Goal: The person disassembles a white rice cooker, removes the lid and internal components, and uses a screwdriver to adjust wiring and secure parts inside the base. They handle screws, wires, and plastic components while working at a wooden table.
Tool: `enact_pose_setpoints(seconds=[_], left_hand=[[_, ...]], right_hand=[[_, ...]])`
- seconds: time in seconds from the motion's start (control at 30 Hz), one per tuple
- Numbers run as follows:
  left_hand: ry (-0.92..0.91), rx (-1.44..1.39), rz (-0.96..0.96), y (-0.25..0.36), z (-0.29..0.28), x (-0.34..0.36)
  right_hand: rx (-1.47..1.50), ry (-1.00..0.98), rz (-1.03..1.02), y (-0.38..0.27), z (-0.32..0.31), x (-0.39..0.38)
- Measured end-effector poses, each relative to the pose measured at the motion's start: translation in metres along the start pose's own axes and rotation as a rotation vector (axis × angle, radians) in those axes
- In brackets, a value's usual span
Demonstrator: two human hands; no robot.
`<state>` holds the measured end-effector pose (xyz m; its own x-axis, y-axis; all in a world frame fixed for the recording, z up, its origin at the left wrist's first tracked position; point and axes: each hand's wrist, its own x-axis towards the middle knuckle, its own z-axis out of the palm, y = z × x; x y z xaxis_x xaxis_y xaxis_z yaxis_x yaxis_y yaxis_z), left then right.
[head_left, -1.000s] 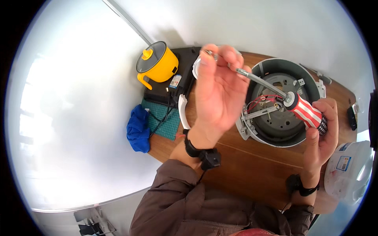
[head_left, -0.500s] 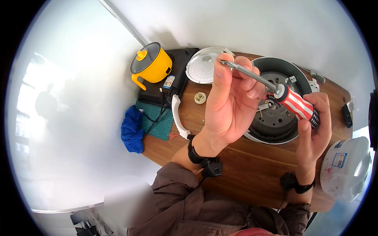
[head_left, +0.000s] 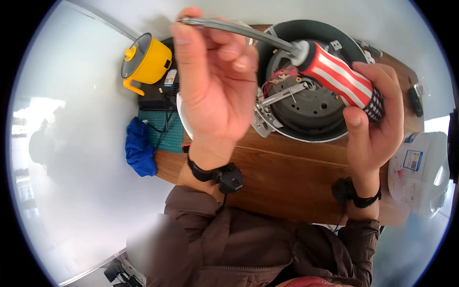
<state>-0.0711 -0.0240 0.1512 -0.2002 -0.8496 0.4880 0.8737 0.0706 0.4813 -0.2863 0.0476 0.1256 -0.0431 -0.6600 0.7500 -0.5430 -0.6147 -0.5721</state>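
A screwdriver (head_left: 342, 81) with a fat red-and-white striped handle and a black, starred end is held up close above the table. The fingers of my right hand (head_left: 377, 124) are closed round the back of that handle. My left hand (head_left: 217, 86) pinches the tip of the long metal shaft between thumb and forefinger; whether a small part sits there too, I cannot tell. Behind the screwdriver lies a round grey appliance housing (head_left: 313, 129), its inside showing red wires (head_left: 277, 79) and a metal bracket (head_left: 286, 94).
A yellow electric pot (head_left: 152, 62) stands on a black appliance (head_left: 153, 95) at the far left. A blue cloth (head_left: 139, 148) lies by a green cutting mat (head_left: 172, 136). At the right are a white appliance shell (head_left: 416, 177) and a small black object (head_left: 415, 101).
The whole view has shifted. Both hands and the screwdriver look closer, with the tip farther up and left. My left hand now covers much of the white curved handle and clear lid.
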Motion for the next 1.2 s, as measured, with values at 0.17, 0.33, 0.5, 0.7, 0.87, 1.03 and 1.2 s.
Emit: enact_pose_setpoints(seconds=[0.17,0.33,0.5,0.7,0.87,1.03,1.2], left_hand=[[-0.118,0.193,0.140,0.007,0.000,0.004],[-0.094,0.273,0.159,0.007,0.000,0.004],[-0.175,0.591,0.115,0.020,-0.003,0.006],[-0.416,1.097,0.042,0.056,-0.015,0.023],[-0.351,1.054,0.003,0.050,-0.036,0.021],[-0.404,1.191,-0.094,0.047,-0.045,0.023],[-0.412,1.204,-0.056,0.039,-0.043,0.032]], right_hand=[[0.206,-0.059,0.175,-0.009,0.006,-0.002],[-0.009,-0.061,-0.172,0.014,0.001,0.005],[0.039,-0.080,-0.054,0.009,-0.012,0.002],[0.057,-0.163,0.152,-0.001,-0.038,0.013],[-0.075,-0.315,0.087,0.002,-0.043,0.034],[-0.092,-0.306,0.126,0.010,-0.044,0.030],[-0.068,-0.318,0.170,0.018,-0.048,0.025]])
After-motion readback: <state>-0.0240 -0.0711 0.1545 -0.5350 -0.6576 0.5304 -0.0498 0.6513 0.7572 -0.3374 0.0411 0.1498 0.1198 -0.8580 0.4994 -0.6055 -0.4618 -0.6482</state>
